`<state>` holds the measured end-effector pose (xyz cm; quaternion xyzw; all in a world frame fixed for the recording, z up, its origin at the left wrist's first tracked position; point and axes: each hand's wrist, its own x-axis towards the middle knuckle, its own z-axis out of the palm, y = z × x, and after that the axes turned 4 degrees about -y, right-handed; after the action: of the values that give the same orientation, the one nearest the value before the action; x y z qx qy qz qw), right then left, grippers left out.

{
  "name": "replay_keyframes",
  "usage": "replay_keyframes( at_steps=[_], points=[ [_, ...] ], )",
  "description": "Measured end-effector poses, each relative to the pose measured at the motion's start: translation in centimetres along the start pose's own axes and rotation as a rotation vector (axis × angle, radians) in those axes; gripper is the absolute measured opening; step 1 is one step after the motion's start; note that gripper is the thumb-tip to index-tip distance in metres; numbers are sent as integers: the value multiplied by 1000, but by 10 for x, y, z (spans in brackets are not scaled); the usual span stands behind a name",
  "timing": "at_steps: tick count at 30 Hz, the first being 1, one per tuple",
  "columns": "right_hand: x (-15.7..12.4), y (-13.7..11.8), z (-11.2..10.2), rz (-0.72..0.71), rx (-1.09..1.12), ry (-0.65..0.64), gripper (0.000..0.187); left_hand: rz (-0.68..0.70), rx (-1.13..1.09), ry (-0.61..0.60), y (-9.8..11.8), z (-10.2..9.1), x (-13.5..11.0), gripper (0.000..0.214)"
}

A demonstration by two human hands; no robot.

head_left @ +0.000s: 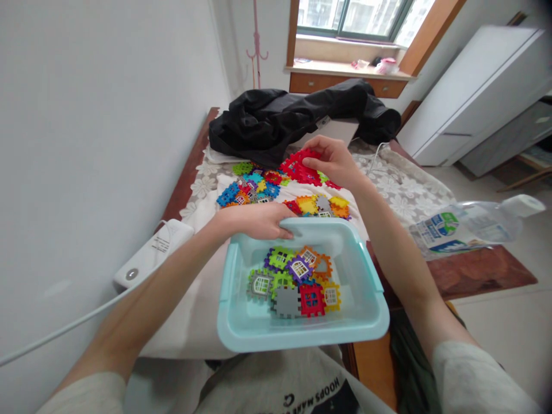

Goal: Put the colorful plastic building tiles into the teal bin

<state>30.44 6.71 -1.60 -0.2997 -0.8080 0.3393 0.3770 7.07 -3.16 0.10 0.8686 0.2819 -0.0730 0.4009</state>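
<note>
A light blue plastic tub [368,270] rests on my lap, and my left hand [259,220] grips its far rim with fingers curled over the edge. Inside lie several toy tiles [295,282] in purple, green, grey, red and orange. Beyond the tub, a pile of coloured tiles [276,190] is spread on a white cloth. My right hand [332,161] reaches over that pile, closed on a cluster of joined red tiles [299,167].
A black jacket [297,118] lies heaped at the table's far end. A white power strip [153,253] with its cable sits at the left, near the wall. A clear plastic bottle [470,225] lies on the right. White cabinets [474,92] stand beyond.
</note>
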Motion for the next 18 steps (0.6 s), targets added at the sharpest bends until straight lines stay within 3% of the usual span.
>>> replay_keyframes(
  at_steps=[5,8,10,13,17,18],
  points=[
    [-18,-63,-6,-81,147,-128,47,-61,8,54,-3,4,-4,26],
    [-28,-97,-9,-89,96,-412,46,4,-59,77,-4,5,-5,24],
    [-30,-105,-12,-66,4,-556,42,21,-69,65,-3,4,-4,23],
    [-25,-86,-18,7,-163,-547,37,-18,-23,24,-1,1,-1,21],
    [-23,-23,-18,145,-419,-506,29,3,-21,1,-1,0,1,17],
    [-26,-8,-17,152,-478,-436,29,4,-23,0,-1,0,1,16]
  ],
)
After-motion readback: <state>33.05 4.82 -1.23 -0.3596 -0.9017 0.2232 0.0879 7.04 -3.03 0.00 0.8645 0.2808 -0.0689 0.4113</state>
